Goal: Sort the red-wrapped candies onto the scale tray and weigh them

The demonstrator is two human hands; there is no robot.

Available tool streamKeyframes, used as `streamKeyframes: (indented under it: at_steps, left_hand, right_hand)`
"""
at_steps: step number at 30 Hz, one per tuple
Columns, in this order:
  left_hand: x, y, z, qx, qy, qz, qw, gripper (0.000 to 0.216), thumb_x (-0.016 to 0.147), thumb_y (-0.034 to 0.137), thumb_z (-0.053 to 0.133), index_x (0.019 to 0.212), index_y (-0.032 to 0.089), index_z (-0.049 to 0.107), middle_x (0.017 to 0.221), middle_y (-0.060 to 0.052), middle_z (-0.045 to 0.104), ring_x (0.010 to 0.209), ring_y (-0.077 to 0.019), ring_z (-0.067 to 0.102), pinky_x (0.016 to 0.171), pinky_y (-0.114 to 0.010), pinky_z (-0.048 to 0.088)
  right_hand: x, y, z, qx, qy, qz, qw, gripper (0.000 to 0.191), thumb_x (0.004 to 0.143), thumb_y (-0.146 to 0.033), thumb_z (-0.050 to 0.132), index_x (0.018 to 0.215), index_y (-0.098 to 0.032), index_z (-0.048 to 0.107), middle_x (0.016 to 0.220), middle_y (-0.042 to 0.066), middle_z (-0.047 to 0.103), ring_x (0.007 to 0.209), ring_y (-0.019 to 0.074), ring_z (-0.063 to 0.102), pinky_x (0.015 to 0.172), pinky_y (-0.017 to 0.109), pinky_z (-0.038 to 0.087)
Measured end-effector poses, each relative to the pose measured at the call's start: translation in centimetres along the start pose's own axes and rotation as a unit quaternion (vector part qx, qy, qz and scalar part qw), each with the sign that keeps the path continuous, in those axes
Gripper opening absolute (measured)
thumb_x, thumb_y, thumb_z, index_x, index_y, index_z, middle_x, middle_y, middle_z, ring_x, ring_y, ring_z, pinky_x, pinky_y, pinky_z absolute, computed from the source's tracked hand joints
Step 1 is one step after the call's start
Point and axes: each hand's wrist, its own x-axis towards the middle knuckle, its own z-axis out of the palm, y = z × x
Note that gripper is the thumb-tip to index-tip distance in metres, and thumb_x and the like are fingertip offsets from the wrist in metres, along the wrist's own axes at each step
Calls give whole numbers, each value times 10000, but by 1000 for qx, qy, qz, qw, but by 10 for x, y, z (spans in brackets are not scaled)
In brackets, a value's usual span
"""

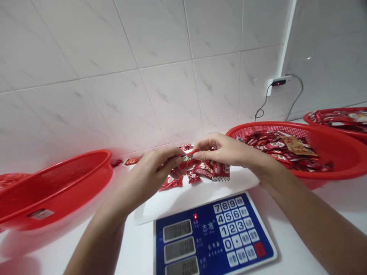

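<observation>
Both hands meet above the white pan [183, 200] of a digital scale [213, 235]. My left hand [156, 172] and my right hand [222, 149] each pinch one end of a small red wrapped candy [188, 156]. Under them, several red candy packets [206, 171] lie on the scale pan. The scale's blue panel has a keypad and three displays with a small red light on.
A red basket [329, 151] holding many red packets stands at the right, with another red basket [340, 118] behind it. A tilted red basket [54, 187] is at the left. Loose candies [132, 161] lie by the tiled wall. A charger [278, 81] with a cable is plugged in.
</observation>
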Motion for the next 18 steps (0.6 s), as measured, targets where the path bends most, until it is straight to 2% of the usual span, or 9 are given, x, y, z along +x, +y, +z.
streamKeyframes:
  at_steps: [3, 6, 9, 12, 14, 16, 18]
  left_hand:
    - [1, -6, 3, -5, -8, -10, 1000, 289, 993, 371, 464, 885, 204, 674, 784, -63, 758, 739, -219, 728, 694, -338, 591]
    - [4, -11, 4, 7, -2, -18, 1000, 279, 973, 352, 470, 861, 200, 674, 774, -66, 762, 729, -223, 736, 663, -327, 585]
    - [6, -13, 1, 79, 44, -49, 995, 252, 913, 303, 492, 735, 208, 643, 684, -51, 734, 608, -207, 694, 551, -297, 522]
    - [5, -15, -4, 141, 82, -79, 983, 256, 877, 303, 506, 665, 215, 619, 620, -40, 707, 531, -192, 641, 507, -287, 466]
    - [5, -20, -4, 148, 61, -86, 983, 294, 888, 342, 496, 653, 214, 618, 612, -42, 701, 539, -193, 636, 516, -287, 465]
    - [6, -26, -3, 138, 28, -94, 986, 306, 891, 369, 492, 677, 211, 642, 640, -47, 718, 565, -197, 649, 522, -284, 472]
    - [7, -30, -3, 120, 40, -110, 986, 256, 876, 350, 501, 796, 205, 695, 673, -46, 738, 566, -195, 657, 517, -278, 477]
  right_hand:
    - [2, 6, 0, -5, -6, 4, 1000, 186, 935, -325, 661, 949, -160, 745, 940, 45, 752, 811, 140, 643, 752, 256, 451]
    - [4, 10, 2, -8, -2, 39, 999, 155, 922, -292, 679, 896, -158, 752, 832, 21, 729, 705, 119, 607, 661, 239, 428]
    - [7, 12, 2, 59, 70, 84, 992, 177, 903, -317, 727, 845, -150, 715, 649, -24, 601, 547, 90, 519, 508, 222, 354]
    - [9, 10, -1, 234, 202, 94, 946, 268, 903, -409, 744, 909, -152, 666, 617, -41, 533, 480, 73, 476, 448, 207, 345]
    - [9, 5, -5, 340, 260, 87, 899, 280, 907, -416, 741, 936, -156, 639, 650, -33, 555, 497, 69, 493, 470, 194, 403]
    - [8, -3, -6, 402, 288, 94, 864, 170, 924, -298, 717, 929, -156, 624, 679, -24, 580, 536, 70, 532, 510, 182, 456]
    - [5, -12, -5, 427, 283, 105, 853, 37, 916, -116, 647, 906, -144, 625, 682, -19, 592, 561, 71, 561, 540, 173, 485]
